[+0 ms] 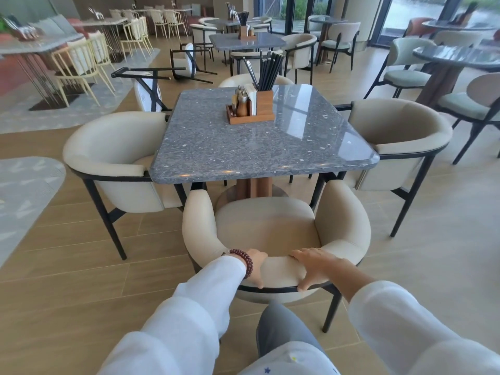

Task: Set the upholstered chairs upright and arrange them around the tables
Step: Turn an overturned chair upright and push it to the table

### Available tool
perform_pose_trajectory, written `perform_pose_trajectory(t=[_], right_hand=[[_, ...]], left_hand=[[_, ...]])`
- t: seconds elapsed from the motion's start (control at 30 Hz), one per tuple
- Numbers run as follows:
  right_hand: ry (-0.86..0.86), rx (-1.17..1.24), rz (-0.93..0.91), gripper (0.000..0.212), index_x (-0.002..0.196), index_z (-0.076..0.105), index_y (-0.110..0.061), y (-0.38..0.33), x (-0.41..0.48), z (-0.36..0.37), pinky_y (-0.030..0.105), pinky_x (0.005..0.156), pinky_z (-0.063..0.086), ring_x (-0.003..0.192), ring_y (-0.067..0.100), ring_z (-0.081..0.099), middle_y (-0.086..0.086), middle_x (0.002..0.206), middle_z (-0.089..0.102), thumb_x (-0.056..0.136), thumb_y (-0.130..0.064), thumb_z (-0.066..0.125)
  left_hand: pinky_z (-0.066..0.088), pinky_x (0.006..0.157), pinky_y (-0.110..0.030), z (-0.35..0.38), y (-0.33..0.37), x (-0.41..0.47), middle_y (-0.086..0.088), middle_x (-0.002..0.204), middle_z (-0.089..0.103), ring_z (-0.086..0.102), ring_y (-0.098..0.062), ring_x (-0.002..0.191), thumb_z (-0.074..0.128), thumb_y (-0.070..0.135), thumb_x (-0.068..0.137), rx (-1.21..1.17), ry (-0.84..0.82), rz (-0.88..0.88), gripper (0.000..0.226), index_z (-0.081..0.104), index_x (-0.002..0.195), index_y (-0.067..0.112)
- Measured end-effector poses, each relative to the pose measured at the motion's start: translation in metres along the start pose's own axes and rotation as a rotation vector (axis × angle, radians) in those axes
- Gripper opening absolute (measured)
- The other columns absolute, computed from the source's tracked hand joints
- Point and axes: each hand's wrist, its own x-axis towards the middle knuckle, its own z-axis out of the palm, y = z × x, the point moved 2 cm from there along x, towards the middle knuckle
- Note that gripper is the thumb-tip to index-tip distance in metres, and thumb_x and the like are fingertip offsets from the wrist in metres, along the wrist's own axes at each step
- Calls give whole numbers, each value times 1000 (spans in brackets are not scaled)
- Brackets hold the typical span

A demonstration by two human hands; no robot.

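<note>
A cream upholstered chair (270, 228) with black legs stands upright at the near side of the grey stone table (259, 142), its seat partly under the edge. My left hand (257, 266) and my right hand (316, 266) both grip the top of its curved backrest. Upright matching chairs sit at the table's left (113, 158), right (400, 139) and far side (235, 81). Two more chairs lie tipped over on the floor beyond the table's far left corner: one (146, 87) close to it, another (186, 63) further back.
A wooden caddy (251, 106) with chopsticks, grinders and napkins stands on the table. A second grey table (243, 40) with chairs is behind, round tables (457, 59) with green-seated chairs to the right, pale spindle chairs (81, 66) on a rug to the left.
</note>
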Motion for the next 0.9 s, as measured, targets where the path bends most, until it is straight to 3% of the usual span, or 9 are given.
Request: perform_pose_trajectory(t=[0.13, 0.3, 0.37, 0.47, 0.53, 0.6, 0.67, 0.73, 0.9], right_hand=[[73, 261, 157, 71, 146, 30, -19, 2, -22, -5, 36, 98, 43, 122, 27, 50, 7, 141, 48, 87, -44, 62], [270, 709, 347, 64, 148, 24, -16, 0, -63, -12, 28, 89, 44, 118, 24, 55, 8, 142, 48, 95, -38, 54], [372, 926, 417, 58, 145, 31, -15, -3, -77, -9, 29, 89, 45, 118, 24, 55, 8, 138, 52, 96, -35, 55], [515, 1409, 510, 45, 135, 41, -8, -9, -87, 4, 36, 79, 54, 99, 24, 62, 15, 125, 59, 95, -23, 57], [570, 1770, 619, 38, 129, 47, -1, -14, -89, 16, 39, 78, 54, 94, 28, 64, 21, 116, 60, 95, -14, 56], [587, 1985, 748, 27, 117, 53, 7, -15, -89, 27, 42, 84, 53, 104, 34, 63, 28, 119, 56, 95, -10, 55], [572, 2098, 832, 24, 113, 54, 4, -16, -86, 37, 41, 84, 52, 111, 36, 59, 28, 124, 53, 95, -11, 57], [525, 2145, 872, 35, 124, 49, -2, -15, -80, 42, 43, 85, 52, 116, 39, 56, 26, 125, 52, 93, -11, 61], [351, 2149, 866, 65, 144, 32, -8, -14, -57, 43, 54, 95, 49, 121, 45, 51, 23, 143, 40, 90, -15, 67]], left_hand=[[44, 98, -34, -2, -6, -19, -7, 133, 54, 53, -26, 118, 57, 24, 88, -238, 133, -48, 46, 49, 133, 17], [39, 94, -23, -9, -12, -50, -6, 125, 60, 55, -22, 115, 57, 16, 89, -865, 466, -236, 34, 56, 123, 13], [43, 94, -25, -5, -11, -58, -9, 115, 63, 58, -25, 108, 59, 12, 86, -1178, 577, -377, 24, 60, 111, 10], [51, 89, -38, 10, -7, -64, -15, 96, 66, 62, -29, 89, 56, 8, 86, -1605, 677, -569, 8, 60, 93, 8], [50, 71, -33, 26, 0, -67, -12, 82, 60, 57, -22, 72, 54, 9, 89, -1861, 694, -677, 7, 57, 93, 4], [49, 66, -32, 39, 7, -67, -13, 93, 57, 56, -23, 79, 58, 14, 89, -2058, 677, -796, 23, 53, 107, 1], [53, 77, -41, 49, 10, -64, -18, 124, 50, 54, -33, 108, 65, 21, 86, -2194, 599, -895, 51, 42, 130, 5], [49, 92, -53, 53, 14, -61, -17, 144, 37, 43, -38, 127, 69, 27, 84, -2242, 490, -910, 72, 30, 142, 13], [44, 98, -58, 46, 36, -38, -20, 149, 32, 40, -44, 130, 71, 24, 84, -2346, 365, -728, 80, 22, 147, 13]])
